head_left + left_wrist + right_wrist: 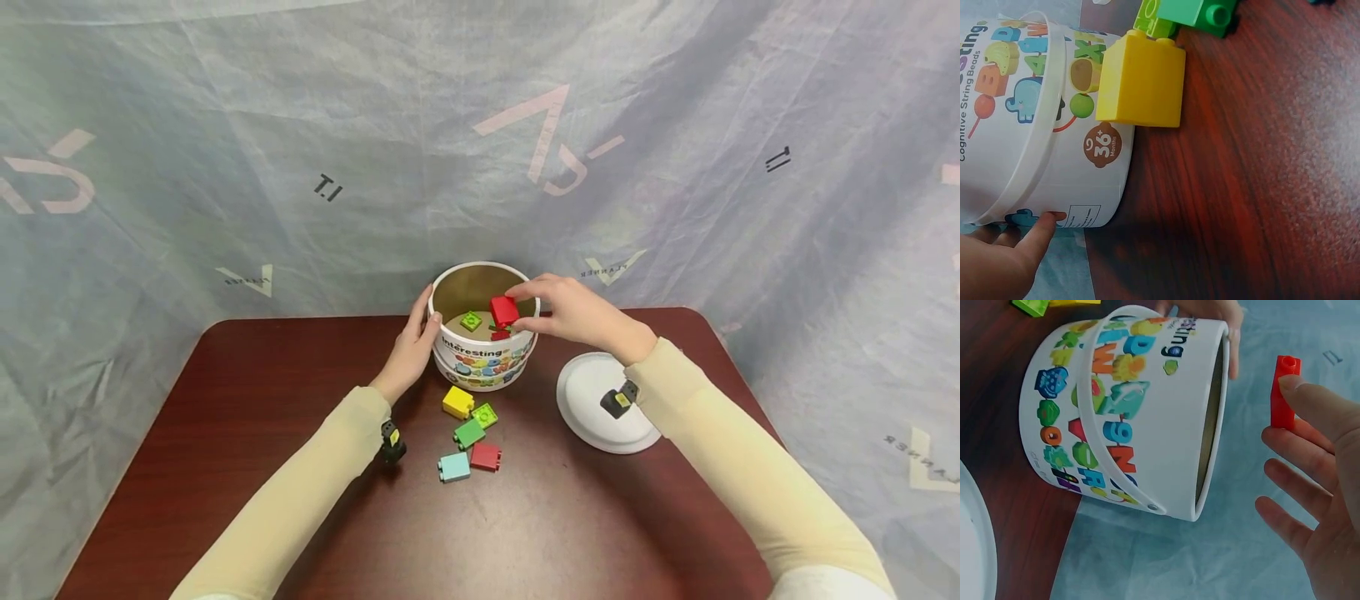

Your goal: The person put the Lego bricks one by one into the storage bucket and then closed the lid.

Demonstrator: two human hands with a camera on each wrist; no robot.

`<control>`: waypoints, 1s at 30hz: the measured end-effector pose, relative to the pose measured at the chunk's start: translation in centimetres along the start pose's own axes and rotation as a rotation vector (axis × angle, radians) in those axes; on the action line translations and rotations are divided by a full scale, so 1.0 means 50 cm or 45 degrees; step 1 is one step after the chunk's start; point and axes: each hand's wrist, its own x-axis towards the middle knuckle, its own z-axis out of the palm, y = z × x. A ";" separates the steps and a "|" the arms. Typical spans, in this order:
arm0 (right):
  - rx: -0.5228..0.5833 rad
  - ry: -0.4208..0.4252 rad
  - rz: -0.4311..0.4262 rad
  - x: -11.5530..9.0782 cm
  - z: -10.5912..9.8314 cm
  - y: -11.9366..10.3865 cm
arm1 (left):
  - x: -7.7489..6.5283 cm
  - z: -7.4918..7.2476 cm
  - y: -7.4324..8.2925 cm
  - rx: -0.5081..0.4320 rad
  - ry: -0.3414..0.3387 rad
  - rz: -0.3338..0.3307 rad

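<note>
A white printed bucket (487, 367) stands on the table, its lid off. My left hand (408, 354) holds its left side, the thumb at the rim; in the left wrist view several fingers touch the printed wall. Above the bucket's mouth, my right hand (566, 312) pinches a red toy brick (504, 311) between thumb and fingers. The right wrist view shows this red brick (1284, 394) beyond the rim, with the other fingers spread. Inside the bucket lie a light green brick (471, 321) and a red piece (500, 335), partly hidden below the held brick.
In front of the bucket lie a yellow brick (457, 402), a light green brick (484, 415), a green brick (469, 433), a light blue brick (454, 467) and a red brick (486, 457). The white lid (592, 400) rests under my right forearm. A grey curtain (375, 167) hangs behind the table (300, 375).
</note>
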 end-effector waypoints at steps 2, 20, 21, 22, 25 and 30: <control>0.009 -0.005 0.019 0.010 -0.001 0.004 | 0.000 -0.001 0.000 -0.004 0.000 0.001; -0.004 -0.042 0.147 0.076 0.018 0.061 | 0.000 -0.005 -0.006 -0.001 -0.002 0.009; -0.005 -0.036 0.152 0.078 0.021 0.062 | 0.001 -0.005 -0.006 -0.002 -0.001 0.012; -0.005 -0.031 0.155 0.080 0.023 0.064 | 0.001 -0.005 -0.006 -0.002 0.000 0.014; -0.018 -0.041 0.175 0.085 0.036 0.066 | -0.002 -0.004 -0.006 -0.004 -0.005 0.012; -0.028 -0.068 0.181 0.096 0.053 0.067 | -0.006 -0.007 -0.007 -0.004 -0.006 0.005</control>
